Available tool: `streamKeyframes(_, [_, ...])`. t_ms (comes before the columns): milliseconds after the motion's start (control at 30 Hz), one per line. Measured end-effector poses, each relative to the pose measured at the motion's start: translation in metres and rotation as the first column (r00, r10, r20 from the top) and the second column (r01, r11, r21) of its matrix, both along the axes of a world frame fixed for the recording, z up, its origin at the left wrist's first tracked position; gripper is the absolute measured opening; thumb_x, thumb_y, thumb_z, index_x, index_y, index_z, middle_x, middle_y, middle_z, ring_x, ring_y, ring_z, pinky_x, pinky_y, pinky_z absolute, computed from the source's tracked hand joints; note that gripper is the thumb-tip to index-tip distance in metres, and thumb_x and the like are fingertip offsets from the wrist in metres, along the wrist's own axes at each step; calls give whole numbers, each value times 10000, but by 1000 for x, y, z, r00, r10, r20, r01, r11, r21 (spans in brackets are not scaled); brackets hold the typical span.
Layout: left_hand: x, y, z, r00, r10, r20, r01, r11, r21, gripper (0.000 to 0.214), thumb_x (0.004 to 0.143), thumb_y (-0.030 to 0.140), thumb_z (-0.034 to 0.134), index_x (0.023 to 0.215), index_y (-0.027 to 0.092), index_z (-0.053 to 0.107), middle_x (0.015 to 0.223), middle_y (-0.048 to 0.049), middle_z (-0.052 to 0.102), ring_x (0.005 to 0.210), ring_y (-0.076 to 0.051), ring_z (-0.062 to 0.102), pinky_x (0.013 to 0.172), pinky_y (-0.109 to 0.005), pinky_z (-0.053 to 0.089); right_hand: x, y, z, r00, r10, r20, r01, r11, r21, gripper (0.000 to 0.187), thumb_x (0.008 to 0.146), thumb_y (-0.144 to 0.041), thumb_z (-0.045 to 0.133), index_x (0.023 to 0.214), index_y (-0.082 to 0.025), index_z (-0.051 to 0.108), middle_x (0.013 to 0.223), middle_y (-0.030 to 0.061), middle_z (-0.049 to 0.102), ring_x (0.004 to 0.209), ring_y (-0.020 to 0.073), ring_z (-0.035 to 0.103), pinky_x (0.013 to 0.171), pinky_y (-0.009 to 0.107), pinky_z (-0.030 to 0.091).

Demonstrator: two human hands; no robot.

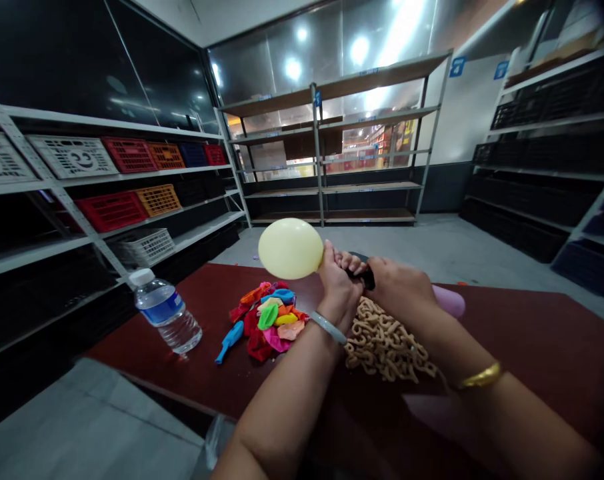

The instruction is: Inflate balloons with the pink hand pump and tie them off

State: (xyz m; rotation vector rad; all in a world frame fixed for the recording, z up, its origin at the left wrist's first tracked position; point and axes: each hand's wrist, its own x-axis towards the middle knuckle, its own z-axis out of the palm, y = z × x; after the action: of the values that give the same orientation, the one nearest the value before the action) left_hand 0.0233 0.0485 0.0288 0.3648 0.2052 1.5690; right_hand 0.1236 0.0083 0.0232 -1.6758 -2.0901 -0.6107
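Note:
A pale yellow inflated balloon sticks out to the left from my left hand, whose fingers close round its neck end. My right hand is closed just right of it, on a black object that reaches toward the left hand. The kind of black object is mostly hidden by the fingers. A heap of flat, coloured balloons lies left of my left forearm. Under my right wrist spreads a pile of small curled tan pieces. A pink-purple rounded thing shows partly behind my right forearm.
A water bottle with a white cap stands on the left of the dark red table. Shelves with crates line the left wall. A metal rack stands at the back, and dark shelving at the right.

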Motion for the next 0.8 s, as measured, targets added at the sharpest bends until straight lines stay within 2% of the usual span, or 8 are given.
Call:
streamKeyframes(133, [-1, 12, -10, 1000, 13, 7, -13, 1000, 18, 527, 891, 471, 561, 576, 195, 243, 416, 78, 245, 347, -67, 243, 419, -230, 186, 17, 4, -19, 999, -41, -9, 41, 999, 2, 243, 865, -435, 548, 972, -217, 560, 898, 51, 682, 796, 218, 651, 566, 301, 296])
streamKeyframes(267, [-20, 22, -22, 998, 65, 11, -65, 998, 10, 510, 894, 453, 561, 576, 200, 253, 422, 79, 254, 348, -72, 261, 418, -235, 197, 50, 5, -42, 996, -88, 18, 88, 996, -1, 283, 879, -423, 506, 1025, -196, 592, 897, 68, 681, 784, 223, 640, 598, 317, 303])
streamKeyframes(400, [-44, 33, -23, 991, 131, 13, -131, 991, 26, 507, 915, 421, 531, 565, 201, 238, 424, 81, 239, 346, -70, 283, 428, -231, 224, 71, 10, -46, 997, -64, 48, 65, 998, -25, 297, 864, -387, 510, 1067, -193, 607, 943, 82, 686, 783, 222, 633, 607, 324, 288])
streamKeyframes(567, [-46, 29, -24, 994, 108, 17, -109, 992, 56, 512, 905, 416, 545, 568, 200, 226, 429, 81, 230, 348, -65, 279, 427, -229, 224, 63, 7, -42, 992, -101, 71, 104, 994, -36, 291, 865, -416, 513, 1023, -181, 583, 909, 82, 684, 763, 223, 634, 578, 323, 253])
streamKeyframes(667, [-33, 19, -26, 996, 91, 13, -92, 993, 68, 515, 887, 411, 578, 580, 200, 222, 433, 84, 226, 352, -64, 259, 424, -229, 210, 48, 0, -41, 994, -88, 59, 90, 995, -40, 247, 856, -411, 523, 968, -194, 563, 869, 68, 682, 745, 221, 635, 565, 323, 243])
streamKeyframes(800, [-6, 1, -28, 999, -10, -36, 13, 998, 62, 526, 889, 445, 573, 575, 198, 230, 429, 77, 234, 357, -65, 244, 422, -231, 212, 30, -10, -39, 999, -52, -1, 51, 998, -28, 205, 855, -389, 526, 940, -204, 546, 861, 56, 682, 742, 222, 639, 552, 325, 244])
